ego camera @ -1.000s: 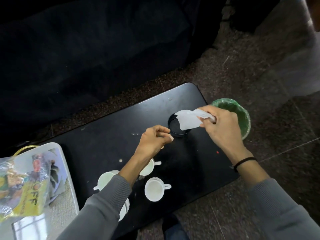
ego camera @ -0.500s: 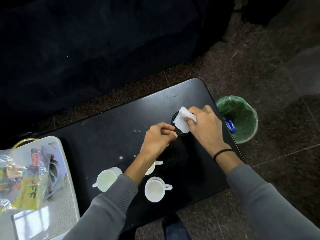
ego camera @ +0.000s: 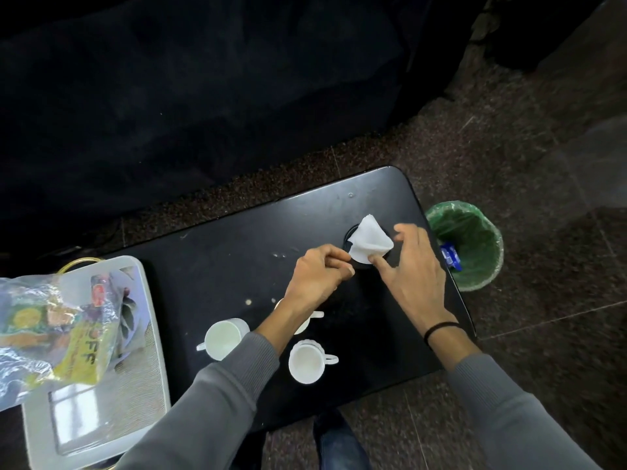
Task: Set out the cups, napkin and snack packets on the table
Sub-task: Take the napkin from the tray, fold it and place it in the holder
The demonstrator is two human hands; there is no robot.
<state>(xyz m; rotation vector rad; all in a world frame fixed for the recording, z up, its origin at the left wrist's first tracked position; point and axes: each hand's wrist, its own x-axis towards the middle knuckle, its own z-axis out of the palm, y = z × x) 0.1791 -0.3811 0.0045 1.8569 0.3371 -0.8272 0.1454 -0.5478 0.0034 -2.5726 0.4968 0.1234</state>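
Observation:
A white napkin (ego camera: pixel 369 240) stands folded in a cone over a round black holder (ego camera: pixel 353 232) at the right end of the black table (ego camera: pixel 220 252). My left hand (ego camera: pixel 317 276) pinches the napkin's lower left corner. My right hand (ego camera: pixel 412 269) is beside it with fingers spread, its thumb touching the lower edge. Three white cups stand near the front edge: one at the left (ego camera: pixel 224 339), one in front (ego camera: pixel 307 362), and one (ego camera: pixel 307 322) mostly hidden under my left forearm. Snack packets (ego camera: pixel 51 330) lie on a grey tray (ego camera: pixel 152 351) at the left.
A green-lined waste bin (ego camera: pixel 470 247) stands on the floor off the table's right end. A dark sofa (ego camera: pixel 203 96) runs along the table's far side. A clear container (ego camera: pixel 84 418) sits on the tray. Small crumbs dot the tabletop.
My right hand has brought the napkin down over the black holder and spread its fingers. My left hand has reached to the napkin's corner.

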